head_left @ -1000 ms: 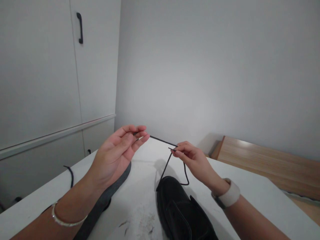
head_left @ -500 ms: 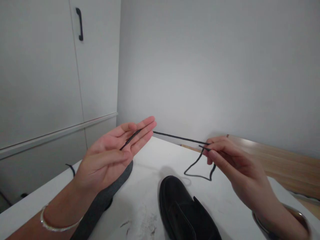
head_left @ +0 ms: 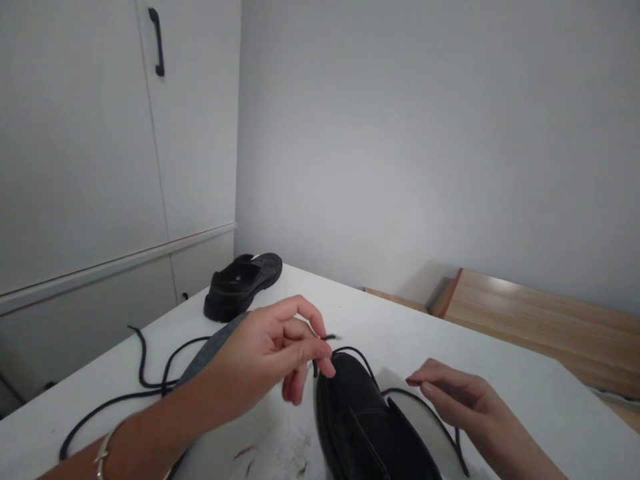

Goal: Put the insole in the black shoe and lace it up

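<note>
My left hand (head_left: 280, 353) is closed just left of the toe of a black shoe (head_left: 373, 417), with a black shoelace (head_left: 329, 338) pinched between its fingers and a short end sticking out. The same-looking cord (head_left: 360, 353) curves over the shoe's toe and runs right along the table. My right hand (head_left: 465, 407) hovers to the right of the shoe, thumb and forefinger drawn together. No cord shows at those fingertips, though a stretch of it (head_left: 440, 423) passes close by the hand. Whether the right fingers hold anything, I cannot make out.
A second black shoe (head_left: 240, 283) stands at the white table's (head_left: 500, 360) far left. More loose black lace (head_left: 105, 405) and a grey item (head_left: 213, 350) lie by my left forearm. Behind are a wooden surface (head_left: 530, 303), a wall and a white cabinet (head_left: 100, 153).
Both hands have come down from above the table towards the shoe. The lace stretched between them is now slack around the toe. The left hand has closed from flat, uncovering the second shoe.
</note>
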{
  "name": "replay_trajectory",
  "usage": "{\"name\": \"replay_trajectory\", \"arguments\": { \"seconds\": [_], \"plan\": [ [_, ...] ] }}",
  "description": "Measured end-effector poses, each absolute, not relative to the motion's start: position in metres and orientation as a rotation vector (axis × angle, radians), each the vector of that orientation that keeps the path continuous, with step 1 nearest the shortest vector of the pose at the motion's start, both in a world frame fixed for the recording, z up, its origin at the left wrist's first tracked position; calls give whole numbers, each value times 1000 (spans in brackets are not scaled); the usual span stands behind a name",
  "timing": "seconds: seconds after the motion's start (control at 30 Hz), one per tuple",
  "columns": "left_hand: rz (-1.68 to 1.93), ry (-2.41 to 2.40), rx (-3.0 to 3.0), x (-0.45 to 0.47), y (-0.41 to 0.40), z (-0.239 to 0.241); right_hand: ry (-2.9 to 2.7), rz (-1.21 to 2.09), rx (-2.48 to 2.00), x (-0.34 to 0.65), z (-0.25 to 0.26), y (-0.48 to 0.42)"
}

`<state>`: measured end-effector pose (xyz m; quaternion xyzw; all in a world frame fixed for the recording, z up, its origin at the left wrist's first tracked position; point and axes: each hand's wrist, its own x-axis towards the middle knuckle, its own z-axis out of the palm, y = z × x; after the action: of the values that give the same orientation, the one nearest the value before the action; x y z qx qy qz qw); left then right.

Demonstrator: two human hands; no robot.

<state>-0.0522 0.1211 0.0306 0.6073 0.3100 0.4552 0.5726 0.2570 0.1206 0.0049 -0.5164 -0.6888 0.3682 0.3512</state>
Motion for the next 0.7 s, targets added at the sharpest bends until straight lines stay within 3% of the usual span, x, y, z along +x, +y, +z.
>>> {"name": "replay_trajectory", "arguments": {
  "seconds": [0.33, 0.7],
  "plan": [
    [734, 1017, 2128, -41, 117, 17, -2131, 887, -1317, 256, -9, 120],
    [609, 975, 2318, -40, 115, 4, -2132, 825, -1246, 248, -11, 117]
  ]
}}
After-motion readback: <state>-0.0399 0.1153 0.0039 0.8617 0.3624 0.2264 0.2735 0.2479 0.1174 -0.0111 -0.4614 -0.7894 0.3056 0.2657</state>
